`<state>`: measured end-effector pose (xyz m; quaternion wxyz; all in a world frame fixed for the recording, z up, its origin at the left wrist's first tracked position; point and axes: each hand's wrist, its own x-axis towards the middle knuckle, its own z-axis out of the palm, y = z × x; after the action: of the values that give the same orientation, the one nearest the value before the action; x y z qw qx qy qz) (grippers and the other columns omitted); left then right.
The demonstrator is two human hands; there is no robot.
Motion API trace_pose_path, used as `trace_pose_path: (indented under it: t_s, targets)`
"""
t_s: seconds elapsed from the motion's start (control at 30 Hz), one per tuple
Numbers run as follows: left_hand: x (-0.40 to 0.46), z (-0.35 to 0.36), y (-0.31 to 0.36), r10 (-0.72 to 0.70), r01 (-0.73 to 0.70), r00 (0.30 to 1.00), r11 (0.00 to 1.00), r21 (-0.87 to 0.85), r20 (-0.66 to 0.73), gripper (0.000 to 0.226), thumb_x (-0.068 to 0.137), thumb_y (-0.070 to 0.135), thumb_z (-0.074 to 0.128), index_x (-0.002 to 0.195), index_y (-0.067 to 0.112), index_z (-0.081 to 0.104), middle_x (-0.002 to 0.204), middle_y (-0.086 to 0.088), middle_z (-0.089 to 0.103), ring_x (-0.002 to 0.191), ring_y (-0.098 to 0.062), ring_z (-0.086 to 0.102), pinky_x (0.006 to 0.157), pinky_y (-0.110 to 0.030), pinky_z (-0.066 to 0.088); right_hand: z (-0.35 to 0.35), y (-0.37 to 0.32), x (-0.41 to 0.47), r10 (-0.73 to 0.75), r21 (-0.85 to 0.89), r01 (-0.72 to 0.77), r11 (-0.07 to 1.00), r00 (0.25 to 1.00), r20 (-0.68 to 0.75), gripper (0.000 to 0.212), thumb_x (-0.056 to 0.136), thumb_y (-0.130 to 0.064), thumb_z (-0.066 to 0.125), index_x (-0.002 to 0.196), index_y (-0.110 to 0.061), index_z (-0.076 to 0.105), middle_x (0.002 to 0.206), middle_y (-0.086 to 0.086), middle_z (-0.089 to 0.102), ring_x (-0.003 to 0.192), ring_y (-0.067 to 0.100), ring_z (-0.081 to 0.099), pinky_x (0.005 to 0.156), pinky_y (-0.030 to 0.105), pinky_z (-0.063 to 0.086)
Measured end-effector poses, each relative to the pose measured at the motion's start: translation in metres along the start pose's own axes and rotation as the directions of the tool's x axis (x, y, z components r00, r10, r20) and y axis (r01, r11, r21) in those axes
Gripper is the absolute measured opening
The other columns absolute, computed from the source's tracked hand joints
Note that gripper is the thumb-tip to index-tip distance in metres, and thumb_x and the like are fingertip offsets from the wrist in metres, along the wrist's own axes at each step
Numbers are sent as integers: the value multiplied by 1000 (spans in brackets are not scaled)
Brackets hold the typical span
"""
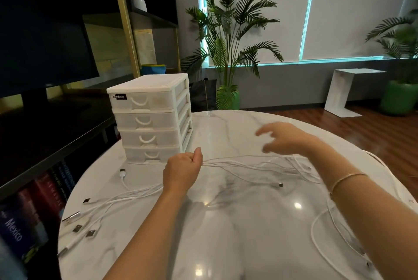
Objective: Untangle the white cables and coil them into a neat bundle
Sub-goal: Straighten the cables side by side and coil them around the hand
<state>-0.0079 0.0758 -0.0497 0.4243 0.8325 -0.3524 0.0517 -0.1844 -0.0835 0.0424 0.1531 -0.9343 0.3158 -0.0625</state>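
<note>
Gripping the white cables (244, 163) in a closed fist, my left hand (182, 172) sits at the middle of the marble table (237, 234), with the strands running out of it on both sides. My right hand (286, 138) hovers above the strands to the right, fingers spread and loose, holding nothing; it is blurred. Plug ends (78, 227) lie fanned near the table's left edge, and more cable loops at the right edge. A white drawer unit (150, 119) stands just behind my left hand.
</note>
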Motion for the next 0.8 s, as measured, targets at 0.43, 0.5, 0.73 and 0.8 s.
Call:
trace_pose_path:
  t_s: [0.43, 0.5, 0.73, 0.8]
  targets:
    - [2, -5, -5, 30, -30, 1000, 1000, -7, -1, 60, 98, 39, 39, 45, 12, 33, 52, -9, 47, 54, -20, 42, 50, -30, 27, 23, -11, 7, -62, 182, 42, 982, 993, 105, 24, 87, -1, 48, 71, -18, 55, 70, 0, 57, 51, 9, 56, 52, 18, 45]
    - [1, -3, -2, 43, -43, 999, 999, -3, 11, 60, 98, 40, 39, 45, 13, 32, 54, -13, 50, 55, -22, 44, 50, -30, 27, 11, 12, 2, -9, 220, -15, 975, 994, 107, 23, 86, 2, 48, 72, -14, 58, 69, 2, 60, 53, 8, 59, 57, 20, 47]
    - [-2, -4, 4, 58, -60, 998, 996, 68, 32, 59, 98, 38, 38, 45, 14, 30, 45, -1, 33, 48, -16, 33, 46, -30, 21, -10, 56, 9, 229, -243, -230, 942, 973, -31, 14, 89, -12, 56, 80, -17, 65, 86, 0, 62, 87, 19, 54, 74, 25, 45]
    - [-3, -4, 3, 52, -53, 998, 996, 67, 28, 59, 98, 39, 38, 45, 14, 30, 45, -1, 33, 48, -16, 33, 46, -29, 22, -14, 64, 10, 313, -327, -359, 874, 931, -186, 9, 88, -23, 60, 89, -14, 64, 96, 3, 62, 93, 23, 55, 90, 38, 46]
